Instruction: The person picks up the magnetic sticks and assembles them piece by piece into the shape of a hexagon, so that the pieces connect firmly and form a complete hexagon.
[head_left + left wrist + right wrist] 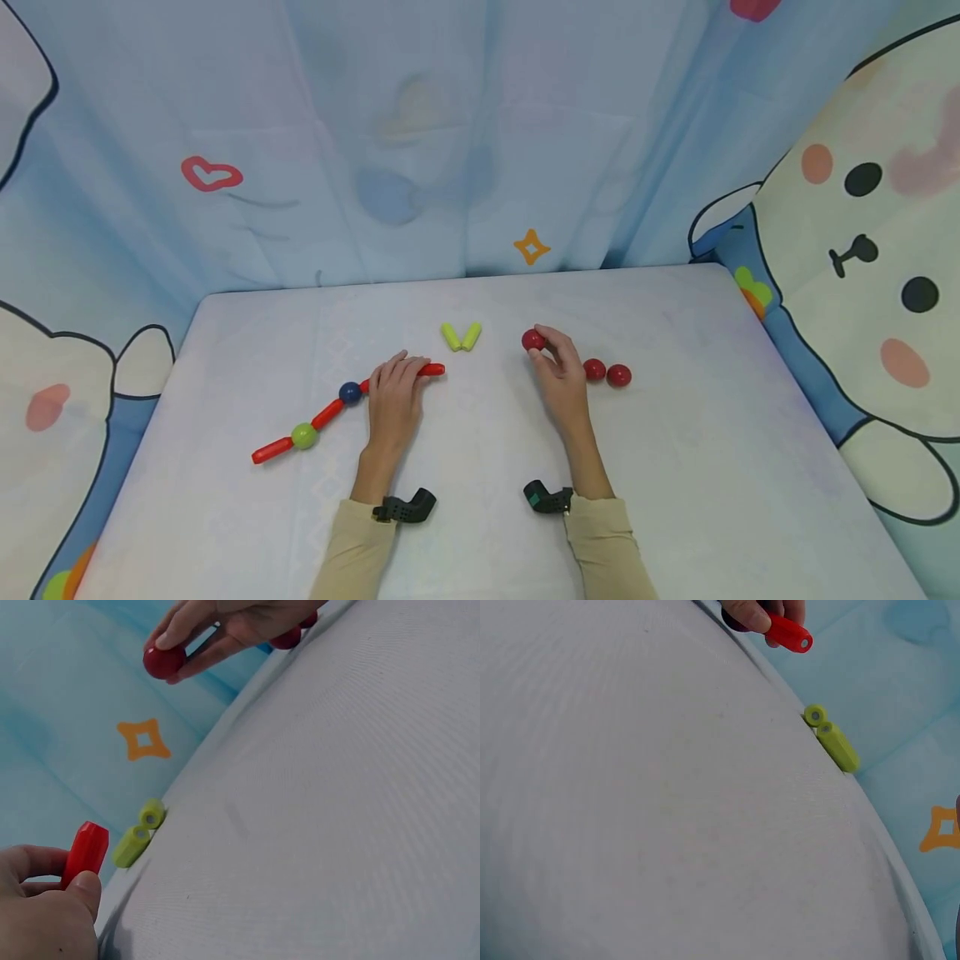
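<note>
My left hand (395, 402) grips a red rod (432, 369) at the right end of a chain lying on the table. Leftward in the chain come a blue ball (350, 393), another red rod (327, 414), a green ball (304, 436) and an end red rod (272, 451). The fingers cover the part between the blue ball and the gripped rod. In the left wrist view, the gripped rod (85, 852) sits between thumb and fingers. My right hand (564, 387) pinches a red ball (533, 339) between thumb and fingertips, apart from the chain.
Two yellow-green rods (461, 337) lie in a V between the hands, toward the back. Two more red balls (607, 372) rest side by side just right of my right hand. A blue patterned curtain (450, 167) hangs behind the white table's (712, 467) far edge.
</note>
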Demonstrator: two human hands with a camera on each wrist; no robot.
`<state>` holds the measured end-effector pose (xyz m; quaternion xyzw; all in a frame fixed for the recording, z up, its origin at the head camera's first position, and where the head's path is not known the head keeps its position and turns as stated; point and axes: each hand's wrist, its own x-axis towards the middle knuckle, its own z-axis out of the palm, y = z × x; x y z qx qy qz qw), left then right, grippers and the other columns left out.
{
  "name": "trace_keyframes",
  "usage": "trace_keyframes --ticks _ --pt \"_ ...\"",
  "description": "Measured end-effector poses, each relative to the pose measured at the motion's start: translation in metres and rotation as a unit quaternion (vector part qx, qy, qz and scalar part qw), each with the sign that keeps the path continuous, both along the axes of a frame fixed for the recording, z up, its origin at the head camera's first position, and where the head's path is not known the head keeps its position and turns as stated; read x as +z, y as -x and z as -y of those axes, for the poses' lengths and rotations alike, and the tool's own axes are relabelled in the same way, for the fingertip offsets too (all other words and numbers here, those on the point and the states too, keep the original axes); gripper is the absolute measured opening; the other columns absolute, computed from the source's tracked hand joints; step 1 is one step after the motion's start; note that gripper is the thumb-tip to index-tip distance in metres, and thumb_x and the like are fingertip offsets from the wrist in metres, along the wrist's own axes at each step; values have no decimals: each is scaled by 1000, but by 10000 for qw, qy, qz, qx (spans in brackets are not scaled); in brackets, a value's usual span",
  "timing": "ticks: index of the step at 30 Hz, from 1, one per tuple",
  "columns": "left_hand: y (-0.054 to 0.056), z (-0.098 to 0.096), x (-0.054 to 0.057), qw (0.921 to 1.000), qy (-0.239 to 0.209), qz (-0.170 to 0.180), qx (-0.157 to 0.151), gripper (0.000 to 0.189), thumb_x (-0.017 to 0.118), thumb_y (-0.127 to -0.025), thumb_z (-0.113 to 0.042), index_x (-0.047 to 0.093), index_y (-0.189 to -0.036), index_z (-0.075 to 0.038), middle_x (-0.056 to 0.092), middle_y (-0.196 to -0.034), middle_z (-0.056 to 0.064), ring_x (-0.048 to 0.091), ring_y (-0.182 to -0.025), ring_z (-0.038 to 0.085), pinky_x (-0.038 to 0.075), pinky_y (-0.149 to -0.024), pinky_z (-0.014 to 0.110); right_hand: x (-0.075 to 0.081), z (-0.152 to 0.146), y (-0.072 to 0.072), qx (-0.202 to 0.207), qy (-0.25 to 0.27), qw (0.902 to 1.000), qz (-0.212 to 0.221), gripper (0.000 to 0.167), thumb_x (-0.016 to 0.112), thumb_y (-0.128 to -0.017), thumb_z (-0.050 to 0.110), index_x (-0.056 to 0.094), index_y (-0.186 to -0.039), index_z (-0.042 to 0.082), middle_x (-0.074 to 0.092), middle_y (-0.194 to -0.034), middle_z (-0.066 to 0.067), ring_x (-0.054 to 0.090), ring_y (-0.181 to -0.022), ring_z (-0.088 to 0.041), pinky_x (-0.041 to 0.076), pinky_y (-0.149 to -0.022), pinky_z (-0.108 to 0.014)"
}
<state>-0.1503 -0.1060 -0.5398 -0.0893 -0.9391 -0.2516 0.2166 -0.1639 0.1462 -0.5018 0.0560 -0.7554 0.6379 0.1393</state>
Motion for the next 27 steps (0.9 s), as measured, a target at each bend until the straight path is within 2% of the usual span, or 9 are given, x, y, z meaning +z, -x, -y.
trace_keyframes --ticks 2,6,8,12,15,20,27 --pt "0 0 1 10000 -9 1 -30 28 64 -93 -13 65 -120 -19 68 -118 3 51 -129 24 38 -109 49 2 2 -1 -15 105 9999 10 42 61 -94 9 52 -135 4 51 -138 -14 52 -129 -17 46 -97 -13" --pt "-1 -1 2 9999 49 -39 -84 31 64 -92 -11 66 -121 -22 68 -115 3 52 -127 25 40 -107 49 -13 9 4 39 269 9990 355 41 62 -95 18 54 -134 15 53 -138 -5 51 -130 -15 46 -99 -16" --pt "-1 -1 2 9998 104 -111 -105 32 64 -92 -9 67 -121 -23 68 -114 3 52 -126 26 40 -106 50 -21 17 6 197 201 9979 587 40 64 -94 23 56 -133 20 54 -137 0 51 -131 -17 46 -101 -19" --pt "-1 -1 2 9986 357 -341 -173 37 67 -89 -8 67 -122 -24 68 -113 3 54 -123 25 44 -103 50 -23 39 2 677 -21 9946 781 41 66 -93 23 56 -132 16 55 -135 -4 53 -130 -22 48 -103 -27" --pt "-1 -1 2 9969 519 -538 -253 41 70 -87 -7 67 -124 -25 68 -113 4 55 -121 25 46 -102 48 -22 52 -1 937 -59 9925 777 42 66 -92 19 56 -132 12 56 -134 -8 53 -130 -25 48 -103 -30" --pt "-2 0 3 9957 573 -669 -292 44 71 -86 -6 66 -125 -25 68 -113 4 55 -120 25 47 -101 47 -17 62 -6 1056 -163 9908 831 41 65 -92 8 56 -132 6 56 -134 -14 53 -129 -30 48 -103 -35" --pt "-2 0 2 9949 560 -786 -305 47 71 -84 -1 67 -124 -24 68 -112 5 55 -119 25 47 -100 46 5 65 -17 1245 -610 9869 822 41 64 -91 5 56 -131 4 56 -135 -13 55 -128 -29 49 -101 -36"
